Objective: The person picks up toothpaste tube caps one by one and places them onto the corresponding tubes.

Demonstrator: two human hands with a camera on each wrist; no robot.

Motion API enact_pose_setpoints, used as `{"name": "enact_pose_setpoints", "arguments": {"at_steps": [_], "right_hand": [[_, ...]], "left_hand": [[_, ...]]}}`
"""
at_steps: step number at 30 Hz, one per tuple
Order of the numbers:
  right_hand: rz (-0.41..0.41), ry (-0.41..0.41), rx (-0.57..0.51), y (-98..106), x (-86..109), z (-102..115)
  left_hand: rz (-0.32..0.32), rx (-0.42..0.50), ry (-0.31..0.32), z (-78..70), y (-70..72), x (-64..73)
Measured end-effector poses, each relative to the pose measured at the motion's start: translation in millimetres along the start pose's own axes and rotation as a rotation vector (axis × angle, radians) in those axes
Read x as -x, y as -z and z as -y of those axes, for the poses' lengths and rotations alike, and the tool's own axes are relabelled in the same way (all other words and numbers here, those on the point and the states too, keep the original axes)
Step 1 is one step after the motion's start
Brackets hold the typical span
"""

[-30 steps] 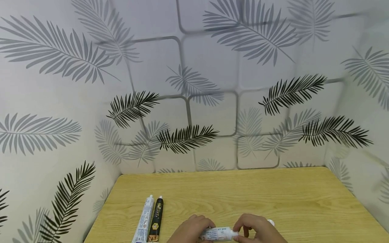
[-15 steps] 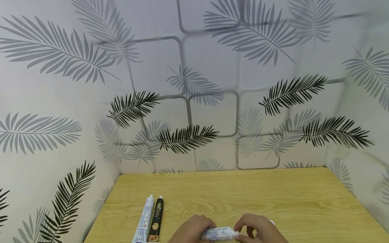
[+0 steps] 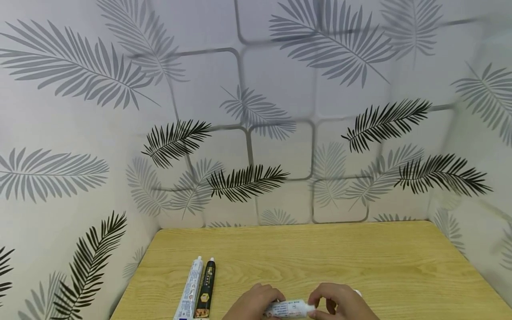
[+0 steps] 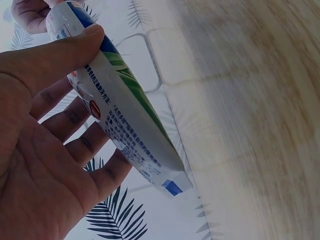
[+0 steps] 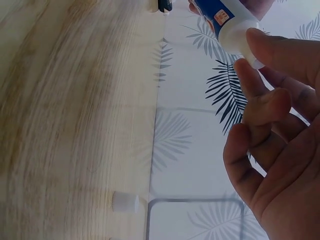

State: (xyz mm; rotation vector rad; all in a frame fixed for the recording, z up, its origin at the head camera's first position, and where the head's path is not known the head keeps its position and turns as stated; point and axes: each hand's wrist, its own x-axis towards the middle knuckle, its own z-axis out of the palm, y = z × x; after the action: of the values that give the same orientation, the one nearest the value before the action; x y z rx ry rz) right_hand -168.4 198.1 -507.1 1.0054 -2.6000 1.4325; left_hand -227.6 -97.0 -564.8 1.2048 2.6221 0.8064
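On the desk (image 3: 320, 253) we judge the work part-done; the left hand (image 3: 254, 303) grips the middle tube (image 3: 289, 308), the right hand (image 3: 341, 302) pinches its tip (image 3: 310, 307), capped or bare we cannot tell; left of the hands lie a white tube (image 3: 190, 290) and a black tube (image 3: 206, 289); right, a loose cap (image 5: 126, 202).

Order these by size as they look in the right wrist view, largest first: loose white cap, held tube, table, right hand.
1. Table
2. Right hand
3. Held tube (visible part)
4. Loose white cap

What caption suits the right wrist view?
Right hand pinches a tube by one end, a white cap on the table.
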Motion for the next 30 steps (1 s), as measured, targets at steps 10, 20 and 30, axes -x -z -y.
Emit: {"name": "enact_pose_setpoints", "arguments": {"at_steps": [10,20,30], "right_hand": [[0.075,0.086,-0.141,-2,-3.5,-9],[0.077,-0.004,-0.135,-4,-6.5,-5],[0.044,0.012,-0.094,-3,-6.3,-7]], "left_hand": [[-0.041,-0.037,-0.039,54.0,-38.3,-9.8],[-0.065,-0.003,-0.075,51.9,-42.1,-7.9],[0.025,-0.019,0.004,52.0,-44.9,-10.4]]}}
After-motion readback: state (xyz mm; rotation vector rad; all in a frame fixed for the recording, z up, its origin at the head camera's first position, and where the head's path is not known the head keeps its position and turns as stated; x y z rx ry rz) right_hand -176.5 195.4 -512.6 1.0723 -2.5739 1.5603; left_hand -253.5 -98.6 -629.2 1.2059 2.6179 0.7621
